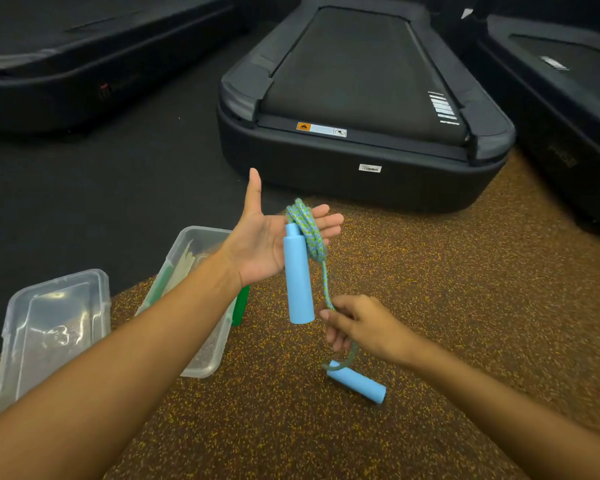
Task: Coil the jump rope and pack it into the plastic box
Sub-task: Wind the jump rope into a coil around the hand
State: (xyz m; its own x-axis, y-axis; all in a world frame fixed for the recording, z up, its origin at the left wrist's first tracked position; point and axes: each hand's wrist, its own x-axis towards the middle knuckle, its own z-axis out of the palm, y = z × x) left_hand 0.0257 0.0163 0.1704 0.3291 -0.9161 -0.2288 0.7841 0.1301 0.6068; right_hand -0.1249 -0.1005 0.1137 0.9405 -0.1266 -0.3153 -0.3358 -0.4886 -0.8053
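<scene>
My left hand (271, 237) is raised palm up with fingers straight and thumb pointing up. Loops of the blue-green jump rope (305, 226) are wound over its fingers. One light blue handle (298, 275) hangs down from those loops. A strand of rope runs down to my right hand (357, 325), which pinches it. Below that hand the rope curves to the second blue handle (357, 382), which is low over or on the speckled floor. The clear plastic box (205, 362) stands open on the floor to the left, partly behind my left forearm.
A clear plastic lid (49, 330) lies left of the box. A green object (240, 306) pokes out beside the box. A black treadmill (361, 109) stands ahead, with others at the left and right edges. The brown speckled mat (465, 289) meets black flooring at the left.
</scene>
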